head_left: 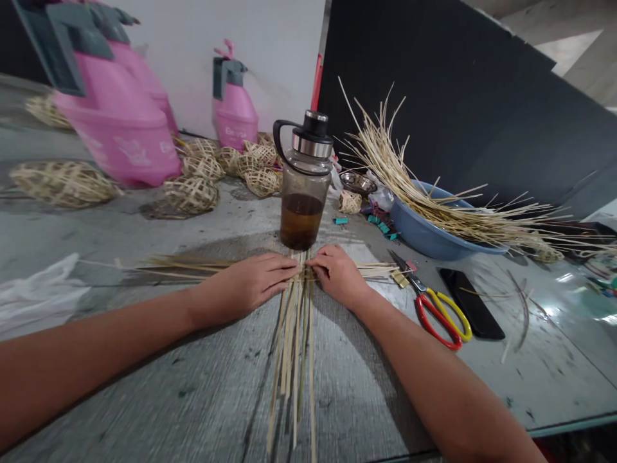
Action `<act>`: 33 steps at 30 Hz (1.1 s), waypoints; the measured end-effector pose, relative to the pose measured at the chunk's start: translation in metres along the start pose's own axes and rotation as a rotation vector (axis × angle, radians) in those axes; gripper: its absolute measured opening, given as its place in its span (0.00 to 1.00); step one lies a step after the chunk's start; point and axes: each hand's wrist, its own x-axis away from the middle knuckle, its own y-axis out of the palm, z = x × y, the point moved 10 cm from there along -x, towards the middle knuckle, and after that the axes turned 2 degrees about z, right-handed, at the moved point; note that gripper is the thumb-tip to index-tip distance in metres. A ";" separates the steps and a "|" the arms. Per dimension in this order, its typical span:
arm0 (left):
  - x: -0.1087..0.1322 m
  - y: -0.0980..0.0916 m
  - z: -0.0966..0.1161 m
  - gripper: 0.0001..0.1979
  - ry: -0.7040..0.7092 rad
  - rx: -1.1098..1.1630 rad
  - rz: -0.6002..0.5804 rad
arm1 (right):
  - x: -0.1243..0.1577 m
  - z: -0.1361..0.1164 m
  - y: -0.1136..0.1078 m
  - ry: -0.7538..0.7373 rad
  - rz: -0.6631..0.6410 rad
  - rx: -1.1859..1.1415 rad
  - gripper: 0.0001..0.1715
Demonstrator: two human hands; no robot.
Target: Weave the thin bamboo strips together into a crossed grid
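Thin bamboo strips (289, 360) lie crossed on the grey table, one bundle running toward me and another sideways. At the crossing, my left hand (253, 281) presses its fingertips onto the strips from the left, fingers held together; its thumb is hidden. Closed in a pinch, my right hand (337, 275) grips the strips at the right of the crossing, nearly touching the left fingertips. The sideways strips (193, 265) pass behind my left hand and come out beyond the right one. A bottle of brown liquid (302, 218) stands just behind the crossing.
Scissors (434, 302) with red and yellow handles lie right of my right hand, beside a black phone (471, 303). A blue basin (434, 228) holds many loose strips. Pink spray bottles (123, 122) and woven bamboo balls (193, 193) stand back left. White plastic (43, 292) lies left.
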 end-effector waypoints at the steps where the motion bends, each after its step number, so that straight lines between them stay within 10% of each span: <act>1: 0.000 0.000 0.000 0.24 -0.006 0.009 0.003 | 0.000 0.001 0.000 0.000 0.000 -0.006 0.13; 16: -0.006 -0.015 -0.035 0.24 -0.267 0.212 0.006 | 0.002 0.052 -0.008 0.366 0.054 -0.300 0.12; 27: 0.005 0.012 -0.001 0.35 -0.092 -0.054 -0.049 | 0.006 -0.008 0.009 0.085 0.021 0.088 0.18; 33: 0.010 0.013 0.002 0.41 -0.085 -0.055 -0.056 | 0.018 -0.033 0.032 0.126 -0.183 0.045 0.39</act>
